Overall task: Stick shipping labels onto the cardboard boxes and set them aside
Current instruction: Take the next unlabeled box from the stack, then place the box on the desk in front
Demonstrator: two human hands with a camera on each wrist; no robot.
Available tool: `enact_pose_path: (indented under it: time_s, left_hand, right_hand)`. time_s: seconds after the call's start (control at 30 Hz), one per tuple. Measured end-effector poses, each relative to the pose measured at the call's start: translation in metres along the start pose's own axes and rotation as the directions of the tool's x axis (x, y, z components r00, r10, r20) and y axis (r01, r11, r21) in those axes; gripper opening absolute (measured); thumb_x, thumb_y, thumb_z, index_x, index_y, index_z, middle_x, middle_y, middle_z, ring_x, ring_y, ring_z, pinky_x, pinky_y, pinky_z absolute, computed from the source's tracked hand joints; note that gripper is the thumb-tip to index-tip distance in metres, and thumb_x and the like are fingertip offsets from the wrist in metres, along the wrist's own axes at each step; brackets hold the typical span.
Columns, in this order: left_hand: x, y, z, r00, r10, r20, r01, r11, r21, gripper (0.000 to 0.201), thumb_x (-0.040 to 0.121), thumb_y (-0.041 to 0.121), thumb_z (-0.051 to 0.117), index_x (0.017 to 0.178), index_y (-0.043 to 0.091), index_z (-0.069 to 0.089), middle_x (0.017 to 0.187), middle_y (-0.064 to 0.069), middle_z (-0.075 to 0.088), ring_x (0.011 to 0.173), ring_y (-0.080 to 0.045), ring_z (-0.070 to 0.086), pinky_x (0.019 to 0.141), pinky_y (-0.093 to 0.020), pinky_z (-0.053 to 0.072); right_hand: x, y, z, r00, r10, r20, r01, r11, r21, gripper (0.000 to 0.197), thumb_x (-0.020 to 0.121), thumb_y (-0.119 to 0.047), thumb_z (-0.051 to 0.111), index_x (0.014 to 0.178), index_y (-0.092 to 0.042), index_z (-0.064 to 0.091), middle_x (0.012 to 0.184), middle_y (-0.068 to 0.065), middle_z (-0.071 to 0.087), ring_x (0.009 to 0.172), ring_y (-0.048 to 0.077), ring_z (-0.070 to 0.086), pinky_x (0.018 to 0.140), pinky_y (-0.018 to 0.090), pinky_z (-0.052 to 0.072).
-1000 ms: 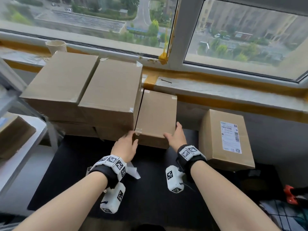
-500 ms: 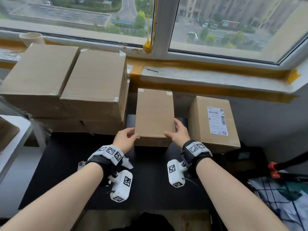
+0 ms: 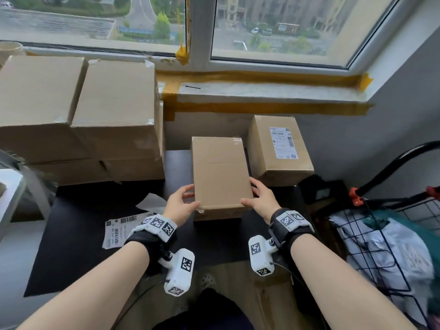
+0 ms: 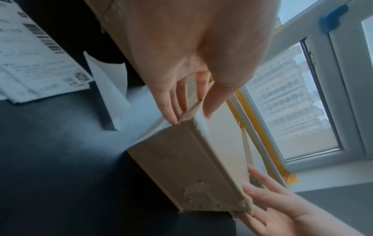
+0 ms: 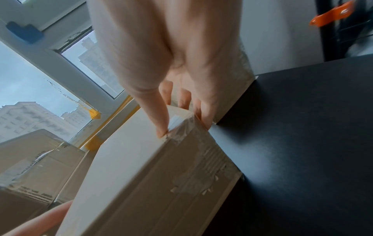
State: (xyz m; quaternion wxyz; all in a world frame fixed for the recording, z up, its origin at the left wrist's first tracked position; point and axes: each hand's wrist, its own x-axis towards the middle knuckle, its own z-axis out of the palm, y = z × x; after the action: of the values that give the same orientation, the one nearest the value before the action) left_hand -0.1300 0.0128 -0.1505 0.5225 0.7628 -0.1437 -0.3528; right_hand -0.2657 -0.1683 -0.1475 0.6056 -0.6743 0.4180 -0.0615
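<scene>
A plain cardboard box (image 3: 220,172) (image 4: 181,167) (image 5: 141,175) lies lengthwise at the middle of the black table (image 3: 78,246). My left hand (image 3: 183,201) (image 4: 191,118) grips its near left corner, thumb on top and fingers down the side. At the near right corner my right hand (image 3: 259,198) (image 5: 183,129) grips the same way. I cannot tell whether the box rests on the table or hangs just above it. To its right stands a box with a white label stuck on top (image 3: 278,148). Loose shipping labels (image 3: 119,229) (image 4: 36,63) lie left of my left wrist.
A stack of larger unlabelled boxes (image 3: 114,110) fills the back left. A peeled backing paper (image 3: 152,202) lies near the labels. A black wire basket (image 3: 381,246) with cloth stands at the right. The window sill (image 3: 262,91) runs behind, and a white shelf (image 3: 9,186) is at the left.
Both hands have drawn the plain box away from the stack, toward me and to the right, next to the labelled box. The loose labels have come into view.
</scene>
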Motion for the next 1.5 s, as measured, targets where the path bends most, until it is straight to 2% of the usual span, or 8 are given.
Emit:
enact_pose_path:
  time_s: [0.3, 0.5, 0.63, 0.7, 0.77, 0.97, 1.27, 1.5]
  left_hand:
    - [-0.037, -0.01, 0.027, 0.993, 0.082, 0.086, -0.076, 0.995, -0.067, 0.064, 0.081, -0.017, 0.055, 0.14, 0.002, 0.037, 0.122, 0.006, 0.045, 0.108, -0.016, 0.054, 0.097, -0.031, 0.045]
    - [-0.041, -0.016, 0.035, 0.995, 0.068, 0.071, -0.07, 0.997, 0.014, 0.065, 0.085, -0.012, 0.052, 0.144, 0.006, 0.03, 0.139, 0.0, 0.045, 0.115, -0.018, 0.055, 0.089, -0.017, 0.048]
    - [-0.046, -0.016, 0.028, 0.998, 0.06, -0.022, -0.05, 0.946, 0.32, 0.061, 0.092, 0.013, 0.054, 0.147, 0.015, 0.028, 0.143, -0.012, 0.045, 0.129, -0.029, 0.046, 0.106, -0.035, 0.039]
    - [-0.055, -0.014, 0.02, 0.993, 0.098, -0.064, -0.055, 0.873, 0.485, 0.056, 0.094, 0.022, 0.049, 0.146, 0.02, 0.028, 0.142, -0.014, 0.047, 0.127, -0.03, 0.048, 0.105, -0.035, 0.037]
    - [-0.06, -0.014, 0.011, 0.985, 0.164, -0.055, -0.097, 0.787, 0.61, 0.052, 0.097, 0.025, 0.044, 0.146, 0.017, 0.029, 0.153, -0.007, 0.031, 0.138, -0.022, 0.034, 0.112, -0.031, 0.026]
    - [-0.075, -0.028, -0.045, 0.963, 0.27, -0.013, -0.136, 0.526, 0.84, 0.049, 0.099, 0.031, 0.034, 0.144, 0.011, 0.032, 0.155, -0.008, 0.025, 0.143, -0.021, 0.023, 0.116, -0.028, 0.015]
    - [-0.093, -0.087, -0.144, 0.974, 0.225, -0.029, -0.077, 0.445, 0.892, 0.049, 0.099, 0.033, 0.031, 0.144, 0.015, 0.032, 0.155, -0.006, 0.025, 0.143, -0.02, 0.024, 0.115, -0.03, 0.021]
    - [-0.083, -0.146, -0.187, 0.99, 0.127, 0.06, -0.107, 0.405, 0.908, 0.049, 0.099, 0.034, 0.031, 0.145, 0.015, 0.03, 0.155, -0.006, 0.025, 0.143, -0.021, 0.024, 0.117, -0.032, 0.021]
  right_hand:
    - [-0.039, 0.024, -0.02, 1.0, -0.002, -0.027, 0.001, 0.999, -0.039, 0.077, 0.076, 0.009, 0.067, 0.143, -0.013, 0.035, 0.143, 0.01, 0.045, 0.137, 0.02, 0.036, 0.108, 0.043, 0.039]
    - [-0.045, 0.026, -0.026, 1.0, -0.024, 0.014, 0.025, 0.999, -0.045, 0.076, 0.079, 0.008, 0.065, 0.144, -0.012, 0.033, 0.14, 0.012, 0.046, 0.129, 0.017, 0.043, 0.098, 0.028, 0.043]
    - [-0.048, 0.021, -0.03, 0.996, -0.093, -0.012, 0.087, 0.962, -0.26, 0.064, 0.085, -0.01, 0.063, 0.142, -0.017, 0.037, 0.142, 0.003, 0.045, 0.132, 0.018, 0.041, 0.101, 0.024, 0.034]
    - [-0.05, 0.016, -0.029, 0.987, -0.158, -0.014, 0.137, 0.895, -0.425, 0.058, 0.088, -0.017, 0.061, 0.141, -0.015, 0.039, 0.145, 0.003, 0.042, 0.135, 0.019, 0.038, 0.108, 0.027, 0.03]
    - [-0.051, 0.011, -0.024, 0.976, -0.22, 0.014, 0.196, 0.839, -0.508, 0.053, 0.09, -0.019, 0.059, 0.139, -0.013, 0.041, 0.146, 0.005, 0.041, 0.136, 0.019, 0.036, 0.112, 0.027, 0.026]
    - [-0.058, -0.011, 0.03, 0.925, -0.34, 0.17, 0.372, 0.721, -0.585, 0.045, 0.092, -0.022, 0.055, 0.136, -0.013, 0.046, 0.144, 0.004, 0.044, 0.136, 0.018, 0.036, 0.112, 0.025, 0.023]
    - [-0.071, -0.019, 0.172, 0.861, -0.352, 0.366, 0.508, 0.608, -0.611, 0.046, 0.094, -0.023, 0.05, 0.139, -0.018, 0.044, 0.148, 0.002, 0.039, 0.138, 0.016, 0.032, 0.115, 0.027, 0.022]
    - [-0.061, 0.009, 0.259, 0.872, -0.212, 0.442, 0.477, 0.572, -0.667, 0.046, 0.095, -0.025, 0.047, 0.141, -0.02, 0.04, 0.152, -0.001, 0.032, 0.14, 0.017, 0.029, 0.115, 0.029, 0.021]
